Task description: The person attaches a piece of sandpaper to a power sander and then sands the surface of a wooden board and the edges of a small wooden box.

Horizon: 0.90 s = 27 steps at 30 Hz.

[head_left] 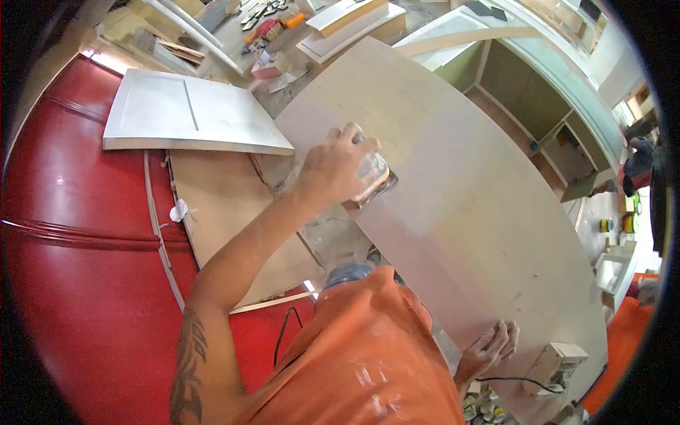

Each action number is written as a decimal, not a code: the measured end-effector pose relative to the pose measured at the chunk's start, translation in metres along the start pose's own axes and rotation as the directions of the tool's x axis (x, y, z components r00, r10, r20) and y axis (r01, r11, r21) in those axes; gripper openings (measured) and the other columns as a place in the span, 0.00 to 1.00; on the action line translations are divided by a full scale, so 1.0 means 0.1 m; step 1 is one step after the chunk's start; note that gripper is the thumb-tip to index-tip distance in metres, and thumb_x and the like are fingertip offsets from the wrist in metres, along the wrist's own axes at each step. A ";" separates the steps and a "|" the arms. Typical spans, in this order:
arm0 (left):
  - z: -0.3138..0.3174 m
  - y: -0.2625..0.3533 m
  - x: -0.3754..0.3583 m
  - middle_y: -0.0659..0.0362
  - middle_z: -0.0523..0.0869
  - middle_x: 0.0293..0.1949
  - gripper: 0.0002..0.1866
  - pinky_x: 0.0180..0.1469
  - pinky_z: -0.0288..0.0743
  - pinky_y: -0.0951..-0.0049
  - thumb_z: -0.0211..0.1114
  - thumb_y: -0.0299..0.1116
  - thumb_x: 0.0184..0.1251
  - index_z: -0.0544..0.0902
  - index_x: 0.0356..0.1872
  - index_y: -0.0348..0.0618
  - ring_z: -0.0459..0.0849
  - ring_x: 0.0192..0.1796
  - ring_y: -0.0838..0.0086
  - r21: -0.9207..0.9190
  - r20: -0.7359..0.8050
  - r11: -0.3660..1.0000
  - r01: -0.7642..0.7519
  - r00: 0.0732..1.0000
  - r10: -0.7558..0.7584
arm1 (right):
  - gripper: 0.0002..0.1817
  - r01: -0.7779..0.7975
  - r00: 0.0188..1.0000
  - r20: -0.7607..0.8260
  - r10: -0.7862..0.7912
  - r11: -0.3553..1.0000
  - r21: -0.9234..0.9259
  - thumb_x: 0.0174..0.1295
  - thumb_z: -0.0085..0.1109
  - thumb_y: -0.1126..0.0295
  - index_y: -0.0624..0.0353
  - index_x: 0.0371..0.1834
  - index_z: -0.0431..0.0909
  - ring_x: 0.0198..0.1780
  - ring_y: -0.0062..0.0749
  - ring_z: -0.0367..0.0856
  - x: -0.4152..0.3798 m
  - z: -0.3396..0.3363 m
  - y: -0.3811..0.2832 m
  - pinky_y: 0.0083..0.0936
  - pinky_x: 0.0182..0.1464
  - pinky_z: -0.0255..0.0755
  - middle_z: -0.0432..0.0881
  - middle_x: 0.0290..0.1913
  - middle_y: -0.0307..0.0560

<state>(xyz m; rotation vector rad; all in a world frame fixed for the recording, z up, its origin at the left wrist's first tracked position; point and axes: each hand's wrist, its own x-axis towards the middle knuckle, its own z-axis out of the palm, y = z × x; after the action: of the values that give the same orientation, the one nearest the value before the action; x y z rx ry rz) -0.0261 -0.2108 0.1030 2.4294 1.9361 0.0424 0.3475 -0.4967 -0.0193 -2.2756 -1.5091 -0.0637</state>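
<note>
My left hand (338, 164) is wrapped around a small sander (374, 177), which rests on a large pale wooden panel (453, 177). The sander is slightly blurred and partly covered by my fingers. It sits near the panel's left edge. Lower right, my right hand (489, 348) lies on the same panel near its edge, fingers a little bent and apart, holding nothing. Close to that hand stands a dusty pale box (556, 368) with a dark cord (517, 379) running beside it.
A white door panel (191, 110) lies on a red surface (78, 297) at left, beside a brown board (227, 212). Open cabinet frames (524, 92) stand beyond the panel. Clutter (265, 32) covers the floor at the back. Another person's orange clothing (623, 340) shows at far right.
</note>
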 end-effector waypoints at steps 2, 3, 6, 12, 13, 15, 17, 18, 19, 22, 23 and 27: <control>0.00 0.03 -0.05 0.50 0.81 0.55 0.23 0.58 0.82 0.51 0.74 0.48 0.64 0.83 0.58 0.54 0.83 0.59 0.50 -0.021 0.016 0.998 -0.054 0.998 0.054 | 0.16 0.009 1.000 -0.006 -0.009 1.000 0.018 0.76 0.51 0.67 0.60 0.60 0.81 0.73 0.53 0.70 -0.02 0.05 0.07 0.50 0.75 0.58 0.77 0.67 0.57; 0.03 -0.05 0.00 0.50 0.81 0.55 0.23 0.58 0.82 0.51 0.74 0.48 0.64 0.83 0.58 0.54 0.83 0.59 0.50 -0.027 0.016 0.998 -0.048 0.999 0.049 | 0.16 0.016 1.000 -0.004 -0.016 1.000 0.013 0.76 0.51 0.67 0.60 0.60 0.81 0.73 0.53 0.70 -0.05 0.09 0.10 0.50 0.75 0.58 0.77 0.67 0.57; 0.17 -0.57 0.37 0.48 0.81 0.56 0.26 0.56 0.83 0.49 0.73 0.52 0.63 0.84 0.60 0.53 0.85 0.57 0.48 0.020 -0.083 0.999 0.041 0.996 -0.039 | 0.17 -0.141 0.990 0.054 0.132 0.962 0.235 0.75 0.52 0.67 0.60 0.61 0.80 0.74 0.53 0.69 -0.12 0.13 0.17 0.50 0.75 0.58 0.76 0.69 0.57; 0.20 -1.48 0.98 0.46 0.83 0.58 0.28 0.63 0.78 0.50 0.73 0.53 0.63 0.82 0.62 0.54 0.83 0.62 0.48 0.133 -0.175 0.975 0.181 0.972 -0.156 | 0.17 0.050 0.999 0.002 -0.050 0.999 0.009 0.74 0.52 0.68 0.59 0.62 0.80 0.74 0.53 0.70 -0.08 0.08 0.20 0.50 0.74 0.60 0.76 0.70 0.57; 0.21 -1.65 1.10 0.46 0.83 0.58 0.28 0.63 0.78 0.50 0.73 0.53 0.63 0.82 0.62 0.54 0.83 0.62 0.48 0.132 -0.184 0.975 0.178 0.971 -0.153 | 0.17 0.060 0.998 -0.015 -0.060 0.998 0.017 0.73 0.53 0.69 0.59 0.62 0.80 0.74 0.53 0.70 -0.09 0.07 0.19 0.50 0.75 0.60 0.77 0.70 0.56; 0.24 -1.95 1.27 0.46 0.83 0.62 0.30 0.64 0.77 0.50 0.73 0.56 0.62 0.81 0.63 0.55 0.82 0.64 0.49 0.064 -0.110 0.955 0.291 0.953 -0.283 | 0.17 0.076 0.996 -0.039 -0.075 0.997 0.025 0.72 0.54 0.70 0.59 0.62 0.80 0.74 0.52 0.71 -0.08 0.04 0.15 0.50 0.75 0.60 0.77 0.69 0.56; 0.26 -2.03 1.33 0.46 0.83 0.63 0.31 0.64 0.77 0.49 0.73 0.56 0.62 0.81 0.63 0.55 0.82 0.65 0.49 0.070 -0.155 0.945 0.321 0.939 -0.307 | 0.17 0.051 0.998 -0.045 -0.049 0.998 0.036 0.71 0.55 0.71 0.59 0.61 0.81 0.73 0.53 0.71 -0.07 0.04 0.12 0.50 0.75 0.60 0.77 0.69 0.56; 0.24 -2.05 1.34 0.46 0.83 0.64 0.31 0.63 0.78 0.49 0.73 0.57 0.63 0.81 0.63 0.55 0.82 0.66 0.49 0.069 -0.189 0.934 0.351 0.924 -0.333 | 0.17 0.053 0.997 -0.050 -0.050 0.998 0.043 0.71 0.55 0.71 0.59 0.61 0.81 0.73 0.53 0.71 -0.07 0.04 0.12 0.50 0.75 0.60 0.77 0.69 0.56; 0.25 -2.06 1.36 0.46 0.83 0.64 0.31 0.63 0.78 0.49 0.73 0.57 0.63 0.81 0.63 0.55 0.82 0.66 0.49 0.071 -0.196 0.933 0.353 0.922 -0.334 | 0.16 0.042 0.998 -0.053 -0.040 0.998 0.045 0.71 0.55 0.71 0.59 0.60 0.81 0.73 0.52 0.72 -0.07 0.05 0.11 0.50 0.74 0.60 0.78 0.68 0.56; 0.20 -1.56 1.09 0.46 0.84 0.61 0.31 0.63 0.78 0.49 0.73 0.57 0.62 0.82 0.63 0.55 0.82 0.65 0.49 0.107 -0.163 0.932 0.347 0.930 -0.328 | 0.15 0.022 0.999 -0.034 -0.021 0.998 0.052 0.72 0.55 0.70 0.59 0.59 0.81 0.73 0.52 0.72 -0.04 -0.01 0.06 0.51 0.74 0.60 0.78 0.67 0.56; 0.16 -1.28 0.94 0.45 0.82 0.60 0.30 0.62 0.78 0.49 0.74 0.53 0.62 0.82 0.62 0.53 0.82 0.64 0.48 0.102 -0.161 0.942 0.321 0.939 -0.302 | 0.15 0.005 1.000 -0.020 -0.004 0.999 0.053 0.72 0.55 0.69 0.59 0.58 0.81 0.72 0.52 0.71 -0.02 -0.01 0.02 0.51 0.73 0.59 0.78 0.67 0.56; 0.17 -0.74 0.55 0.45 0.81 0.57 0.26 0.59 0.81 0.49 0.73 0.48 0.63 0.84 0.62 0.54 0.83 0.61 0.47 -0.009 -0.224 0.992 0.129 0.966 -0.128 | 0.14 0.049 0.998 -0.029 -0.048 0.998 0.033 0.72 0.55 0.70 0.59 0.58 0.82 0.72 0.53 0.71 0.02 0.04 0.04 0.51 0.73 0.60 0.78 0.66 0.56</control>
<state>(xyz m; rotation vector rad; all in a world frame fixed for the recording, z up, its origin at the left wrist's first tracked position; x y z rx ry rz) -0.0850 -0.1407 0.0827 2.3875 2.1829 0.3218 0.3507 -0.4948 -0.0239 -2.2032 -1.5394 -0.0837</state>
